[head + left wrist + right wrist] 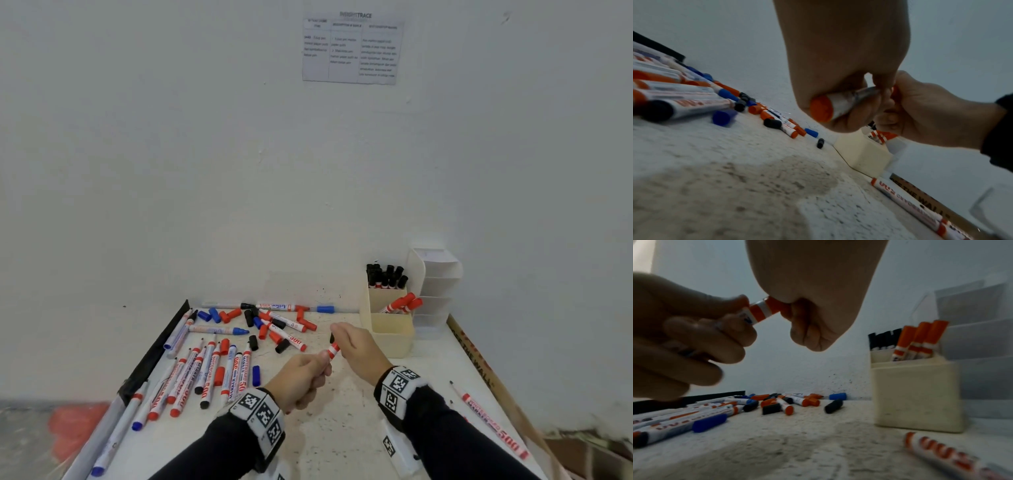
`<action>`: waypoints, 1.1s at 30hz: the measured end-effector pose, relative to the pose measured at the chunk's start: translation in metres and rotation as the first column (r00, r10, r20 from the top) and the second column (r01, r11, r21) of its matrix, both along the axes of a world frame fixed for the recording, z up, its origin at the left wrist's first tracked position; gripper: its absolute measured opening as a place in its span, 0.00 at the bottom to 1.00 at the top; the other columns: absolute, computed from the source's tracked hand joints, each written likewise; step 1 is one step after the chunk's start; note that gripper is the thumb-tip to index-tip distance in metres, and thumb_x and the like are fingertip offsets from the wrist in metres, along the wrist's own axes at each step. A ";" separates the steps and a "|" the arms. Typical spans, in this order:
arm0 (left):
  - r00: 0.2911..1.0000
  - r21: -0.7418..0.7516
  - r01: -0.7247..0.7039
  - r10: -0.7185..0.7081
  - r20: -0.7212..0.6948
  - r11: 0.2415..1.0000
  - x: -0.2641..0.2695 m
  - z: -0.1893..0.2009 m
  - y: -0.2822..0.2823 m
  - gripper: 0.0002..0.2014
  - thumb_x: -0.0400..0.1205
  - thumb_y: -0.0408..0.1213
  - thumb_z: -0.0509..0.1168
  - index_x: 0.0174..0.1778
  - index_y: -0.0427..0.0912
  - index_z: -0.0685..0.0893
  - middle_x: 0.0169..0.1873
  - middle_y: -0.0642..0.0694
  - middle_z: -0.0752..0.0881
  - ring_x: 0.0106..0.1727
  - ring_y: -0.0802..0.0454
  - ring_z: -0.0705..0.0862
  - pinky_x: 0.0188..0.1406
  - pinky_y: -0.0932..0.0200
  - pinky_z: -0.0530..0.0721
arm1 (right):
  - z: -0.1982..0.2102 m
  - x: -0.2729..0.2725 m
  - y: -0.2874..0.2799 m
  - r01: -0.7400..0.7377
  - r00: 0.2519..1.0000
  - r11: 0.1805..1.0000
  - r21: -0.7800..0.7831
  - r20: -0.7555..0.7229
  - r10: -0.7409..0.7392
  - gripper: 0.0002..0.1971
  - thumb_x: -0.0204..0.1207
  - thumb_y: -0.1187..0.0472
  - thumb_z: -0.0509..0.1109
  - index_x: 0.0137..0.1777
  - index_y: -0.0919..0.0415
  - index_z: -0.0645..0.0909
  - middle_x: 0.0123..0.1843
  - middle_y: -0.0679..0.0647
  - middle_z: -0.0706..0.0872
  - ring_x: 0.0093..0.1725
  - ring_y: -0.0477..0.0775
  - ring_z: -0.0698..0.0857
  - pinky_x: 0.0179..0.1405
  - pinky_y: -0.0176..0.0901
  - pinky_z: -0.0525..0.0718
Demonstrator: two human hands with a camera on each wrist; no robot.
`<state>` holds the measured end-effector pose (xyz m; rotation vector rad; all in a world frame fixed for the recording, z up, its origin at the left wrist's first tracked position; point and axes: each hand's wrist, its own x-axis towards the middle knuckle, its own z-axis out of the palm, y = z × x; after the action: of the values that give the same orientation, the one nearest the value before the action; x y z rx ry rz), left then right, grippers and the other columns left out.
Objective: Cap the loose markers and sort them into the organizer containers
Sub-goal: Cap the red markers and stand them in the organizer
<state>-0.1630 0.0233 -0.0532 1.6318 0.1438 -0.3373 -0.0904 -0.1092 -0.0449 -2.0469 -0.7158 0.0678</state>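
Observation:
Above the table's middle, my left hand (303,377) grips the barrel of a red-and-white marker (333,350); its red end plug (821,108) shows below my fist. My right hand (356,346) closes round the red cap (777,305) at the marker's other end, and the cap meets the striped collar (759,313). The cream organizer (390,329) stands behind my right hand, with black-capped markers (385,275) in its rear compartment and red-capped markers (402,305) in the middle one. Its front compartment looks empty.
Several uncapped markers (205,373) lie in a row at the left, with loose red, blue and black caps (270,325) scattered behind them. One red marker (493,426) lies at the right near the table edge. A translucent tiered holder (436,284) stands by the wall.

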 end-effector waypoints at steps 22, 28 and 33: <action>0.812 0.963 0.073 -0.576 0.093 0.258 0.069 -0.050 -0.132 0.21 0.82 0.35 0.53 0.69 0.56 0.74 0.68 0.51 0.76 0.71 0.49 0.70 0.73 0.49 0.63 | 0.052 0.077 -0.141 0.377 0.888 0.899 0.224 0.191 -0.419 0.06 0.82 0.64 0.60 0.52 0.63 0.78 0.41 0.55 0.84 0.39 0.49 0.84 0.42 0.32 0.84; 0.887 0.953 0.080 -0.457 0.065 0.291 0.070 -0.043 -0.105 0.16 0.84 0.43 0.55 0.68 0.53 0.76 0.63 0.49 0.78 0.65 0.49 0.75 0.63 0.52 0.75 | 0.042 0.088 -0.123 0.357 0.895 0.933 0.052 0.268 -0.357 0.09 0.82 0.62 0.60 0.55 0.63 0.79 0.46 0.49 0.74 0.41 0.39 0.76 0.43 0.19 0.74; 0.937 0.893 0.116 -0.345 0.046 0.435 0.063 -0.036 -0.074 0.15 0.80 0.46 0.58 0.63 0.54 0.79 0.57 0.52 0.81 0.57 0.53 0.79 0.58 0.54 0.82 | 0.036 0.100 -0.104 0.425 0.878 0.905 0.012 0.237 -0.416 0.06 0.79 0.64 0.65 0.54 0.62 0.77 0.49 0.54 0.81 0.47 0.51 0.82 0.49 0.41 0.83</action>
<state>-0.0999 -0.0508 -0.0890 2.7664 -0.1237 -0.2950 0.0094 -0.2137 -0.0087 -2.2296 -0.3934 -0.4205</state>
